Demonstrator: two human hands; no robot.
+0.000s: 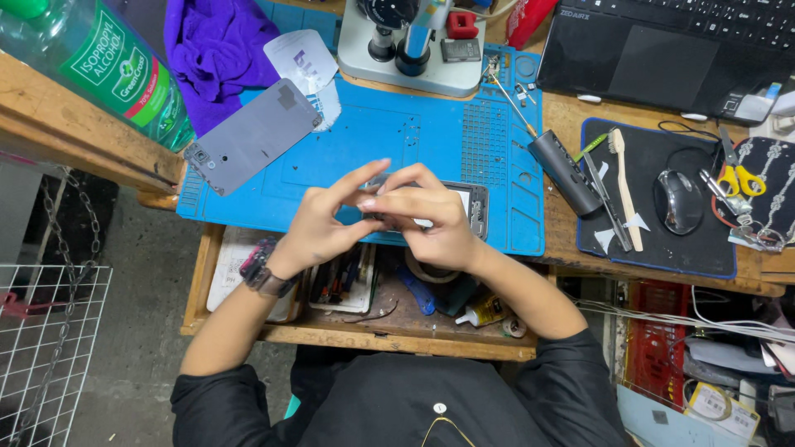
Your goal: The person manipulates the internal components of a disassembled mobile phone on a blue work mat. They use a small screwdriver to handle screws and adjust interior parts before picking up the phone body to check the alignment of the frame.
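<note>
The disassembly appears to be well under way: a grey back cover [252, 136] has already been taken off and is laid on the blue work mat [397, 141], at the mat's far left corner, while the opened phone body [464, 203] is held over the mat's near edge, just above it. What is left cannot be judged exactly, since most of the phone is hidden by the hands; work on its inside seems to be in hand. The phone body is seen as a dark frame with a pale inner area showing at its right end. It is gripped by the right hand [431, 219], whose fingers are curled and pressed around it. The left hand [327, 219] is brought against it with thumb and forefinger pinched near the phone's left end and the other fingers spread upward. A microscope [406, 41] is stood at the mat's far edge.
</note>
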